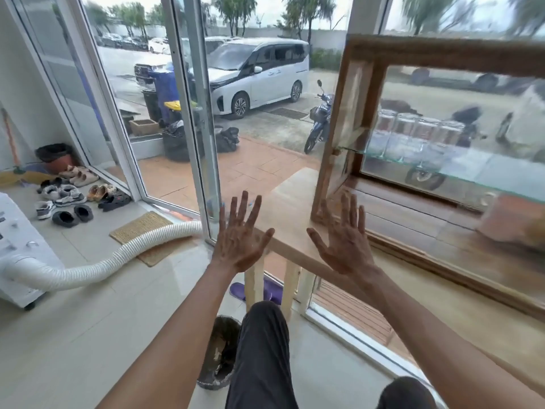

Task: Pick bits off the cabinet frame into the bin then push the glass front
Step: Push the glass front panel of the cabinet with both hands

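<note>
wooden cabinet frame [365,119] sat on the light table [292,202], glass front [460,160] facing the person, bin [219,352] on the floor by the knee, handy for dropped bits. left hand [240,236] and right hand [346,240] were both spread wide, holding nothing, palms forward, looked ready to push.

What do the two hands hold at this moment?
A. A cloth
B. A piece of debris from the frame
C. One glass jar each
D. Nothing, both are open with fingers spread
D: the left hand and the right hand are both raised with palms forward and fingers spread, and nothing shows in either, in front of the wooden cabinet.
</note>
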